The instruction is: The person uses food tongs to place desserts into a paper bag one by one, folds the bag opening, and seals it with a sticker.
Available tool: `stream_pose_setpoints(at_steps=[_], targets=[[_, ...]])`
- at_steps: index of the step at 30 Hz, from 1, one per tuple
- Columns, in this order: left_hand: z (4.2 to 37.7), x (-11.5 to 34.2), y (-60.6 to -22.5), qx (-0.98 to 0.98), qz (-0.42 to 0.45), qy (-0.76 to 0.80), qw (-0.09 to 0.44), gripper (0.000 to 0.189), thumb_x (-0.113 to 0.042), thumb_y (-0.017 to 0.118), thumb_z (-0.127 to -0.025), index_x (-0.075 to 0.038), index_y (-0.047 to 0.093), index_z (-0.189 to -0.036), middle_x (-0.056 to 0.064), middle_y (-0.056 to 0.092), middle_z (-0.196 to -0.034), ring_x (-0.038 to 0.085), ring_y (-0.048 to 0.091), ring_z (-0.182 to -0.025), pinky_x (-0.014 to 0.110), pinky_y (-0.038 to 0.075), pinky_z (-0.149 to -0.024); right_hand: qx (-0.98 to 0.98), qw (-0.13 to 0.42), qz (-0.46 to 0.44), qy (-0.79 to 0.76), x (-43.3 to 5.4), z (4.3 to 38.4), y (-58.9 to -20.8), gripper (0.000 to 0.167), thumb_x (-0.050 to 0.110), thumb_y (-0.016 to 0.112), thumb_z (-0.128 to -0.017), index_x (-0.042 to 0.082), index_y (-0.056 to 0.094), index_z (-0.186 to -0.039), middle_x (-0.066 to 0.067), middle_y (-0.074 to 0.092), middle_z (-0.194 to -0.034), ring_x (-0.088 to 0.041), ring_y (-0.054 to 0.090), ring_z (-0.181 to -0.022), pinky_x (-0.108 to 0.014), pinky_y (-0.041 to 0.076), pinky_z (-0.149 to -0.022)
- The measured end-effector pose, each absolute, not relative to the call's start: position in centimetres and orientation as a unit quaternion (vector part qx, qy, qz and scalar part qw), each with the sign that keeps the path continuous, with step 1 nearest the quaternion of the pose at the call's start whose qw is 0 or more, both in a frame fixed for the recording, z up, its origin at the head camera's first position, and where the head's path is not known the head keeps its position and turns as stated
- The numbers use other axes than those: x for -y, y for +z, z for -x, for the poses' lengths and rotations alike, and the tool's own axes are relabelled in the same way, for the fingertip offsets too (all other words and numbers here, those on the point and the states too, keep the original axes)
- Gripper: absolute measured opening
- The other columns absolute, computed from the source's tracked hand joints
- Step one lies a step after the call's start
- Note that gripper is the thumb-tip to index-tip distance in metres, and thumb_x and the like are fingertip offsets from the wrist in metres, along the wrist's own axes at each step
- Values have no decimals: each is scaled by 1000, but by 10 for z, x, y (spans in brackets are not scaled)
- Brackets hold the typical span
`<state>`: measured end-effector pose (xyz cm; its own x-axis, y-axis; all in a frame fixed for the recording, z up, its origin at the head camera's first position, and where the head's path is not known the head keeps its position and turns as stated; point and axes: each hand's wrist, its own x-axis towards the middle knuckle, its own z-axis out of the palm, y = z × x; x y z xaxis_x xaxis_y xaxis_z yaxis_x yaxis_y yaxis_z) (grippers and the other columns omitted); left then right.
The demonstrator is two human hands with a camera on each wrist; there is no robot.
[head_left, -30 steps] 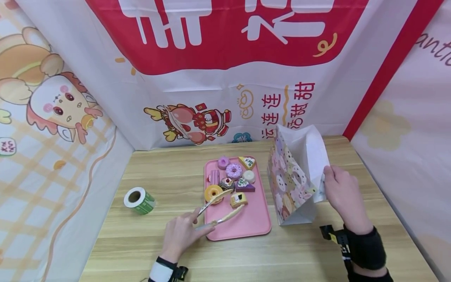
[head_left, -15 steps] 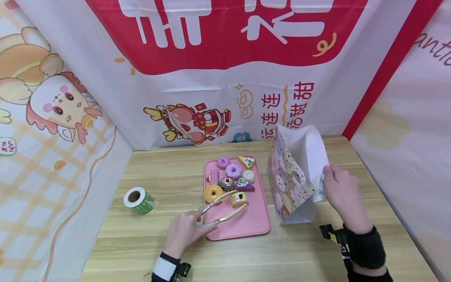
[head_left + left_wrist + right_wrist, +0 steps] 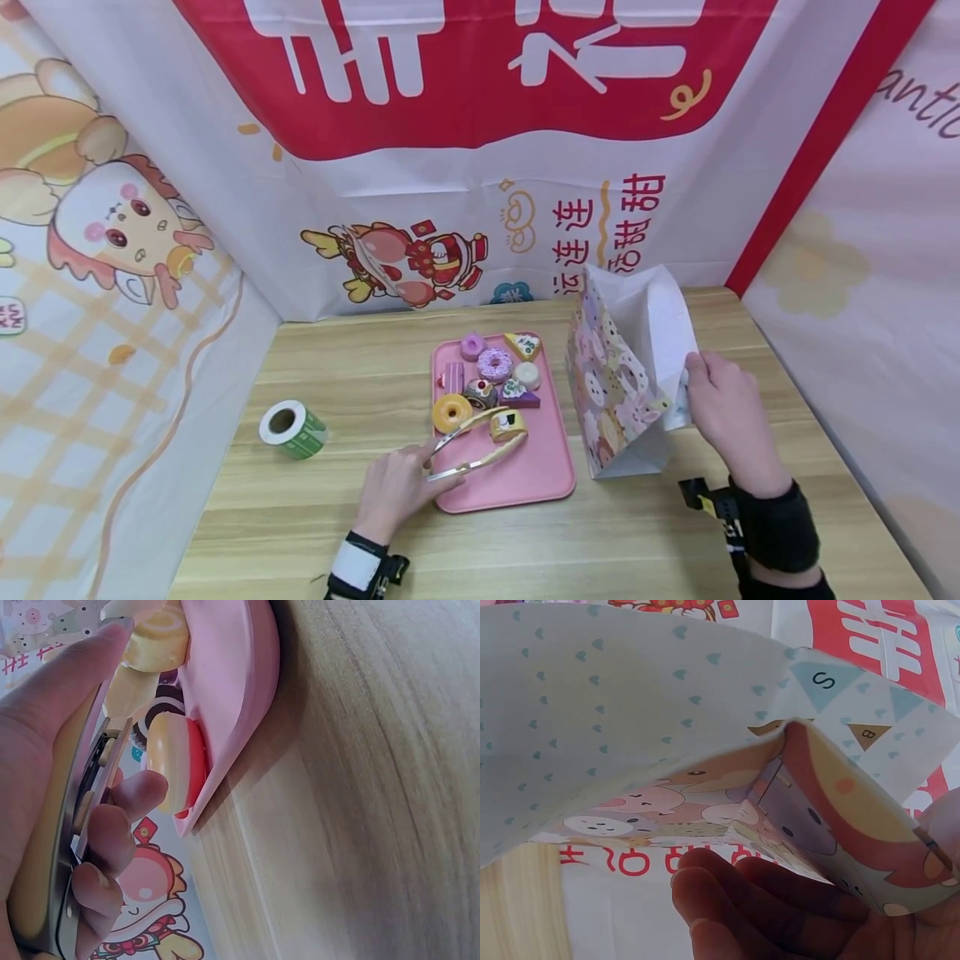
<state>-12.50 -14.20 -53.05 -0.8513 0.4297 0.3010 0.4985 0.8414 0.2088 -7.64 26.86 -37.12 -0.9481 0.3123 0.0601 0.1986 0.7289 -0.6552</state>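
My left hand (image 3: 396, 490) holds a pair of tongs (image 3: 480, 463) with pale tips, low over the front part of a pink tray (image 3: 534, 479). The tips are spread, one on each side of a small yellow toy cake (image 3: 508, 423). In the left wrist view, thumb and fingers press the two arms of the tongs (image 3: 45, 825), with a yellow toy doughnut (image 3: 169, 761) close below. My right hand (image 3: 729, 417) grips the near right rim of a standing patterned paper bag (image 3: 611, 392), its mouth held wide. The right wrist view shows curled fingers (image 3: 727, 900) at the bag's edge.
Several other toy sweets crowd the tray's back half, among them a purple doughnut (image 3: 496, 364) and a dark purple cake slice (image 3: 519, 393). A roll of green labels (image 3: 296, 432) lies on the wooden table (image 3: 345, 375) at left. Printed cloth (image 3: 450, 167) hangs behind.
My left hand has moved slightly right and the tongs' tips have come farther around the yellow toy cake. My right hand and the bag have stayed in place.
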Motion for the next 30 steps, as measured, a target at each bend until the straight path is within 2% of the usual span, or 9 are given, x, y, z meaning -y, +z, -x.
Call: stream_pose_setpoints(at_steps=[5, 10, 21, 24, 30], targets=[[127, 142, -531, 949, 247, -149, 126, 67, -65, 80, -66, -12, 76, -107, -15, 44, -56, 2, 35, -44, 22, 28, -39, 925, 83, 142, 343, -269, 76, -372, 53, 31, 28, -108, -13, 58, -114, -18, 56, -82, -31, 53, -70, -36, 40, -53], [127, 141, -532, 948, 250, -151, 126, 59, -63, 81, -66, -14, 77, -99, -17, 42, -55, 0, 34, -44, 21, 28, -39, 923, 80, 144, 347, -269, 76, -372, 53, 31, 28, -108, -13, 57, -116, -19, 56, -83, -30, 53, -68, -36, 41, -52], [123, 143, -531, 945, 264, -138, 132, 64, -63, 79, -69, -13, 76, -108, -18, 32, -49, 0, 28, -40, 22, 24, -40, 924, 89, 140, 344, -268, 76, -372, 52, 30, 28, -108, -12, 59, -112, -19, 57, -83, -32, 54, -71, -36, 40, -54], [122, 143, -531, 943, 265, -144, 137, 63, -63, 79, -70, -12, 76, -108, -17, 36, -49, -1, 28, -40, 21, 24, -40, 925, 90, 138, 343, -268, 76, -372, 52, 30, 28, -108, -12, 59, -110, -19, 57, -82, -32, 53, -70, -36, 40, -54], [120, 144, -530, 932, 275, -166, 168, 62, -60, 82, -68, -11, 77, -105, -8, 60, -59, -3, 30, -40, 18, 25, -39, 926, 91, 138, 340, -268, 76, -372, 51, 29, 28, -108, -11, 59, -107, -18, 56, -80, -32, 53, -70, -36, 40, -53]])
